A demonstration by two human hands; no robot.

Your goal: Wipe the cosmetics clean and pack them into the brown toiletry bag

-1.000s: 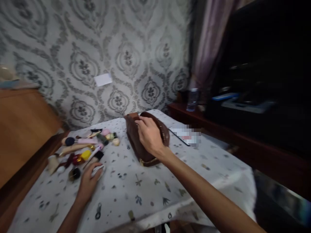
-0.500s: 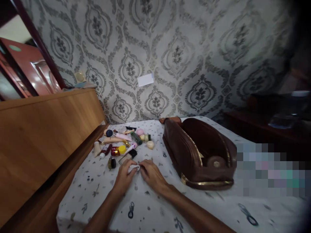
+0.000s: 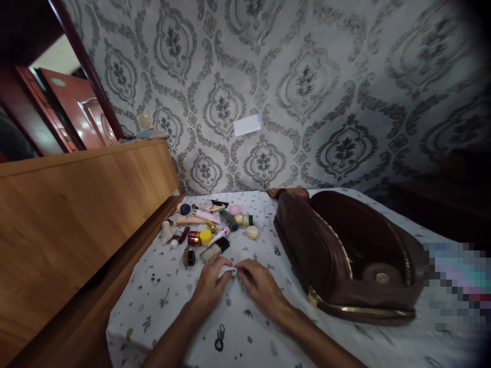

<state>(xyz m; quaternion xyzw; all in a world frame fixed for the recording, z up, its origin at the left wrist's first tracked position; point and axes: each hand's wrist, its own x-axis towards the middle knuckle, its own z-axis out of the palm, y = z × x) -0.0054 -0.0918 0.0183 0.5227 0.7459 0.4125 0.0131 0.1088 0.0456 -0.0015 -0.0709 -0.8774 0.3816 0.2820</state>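
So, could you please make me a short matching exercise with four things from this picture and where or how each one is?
Things:
1. Brown bag
2. Small white item
3. White card
4. Yellow lid

Places and states:
A. Up against the patterned wall
B. Among the bottles and tubes
C. Standing open on the tablecloth
D. Held in the left hand

Right pairs: 1-C, 2-D, 3-A, 4-B.
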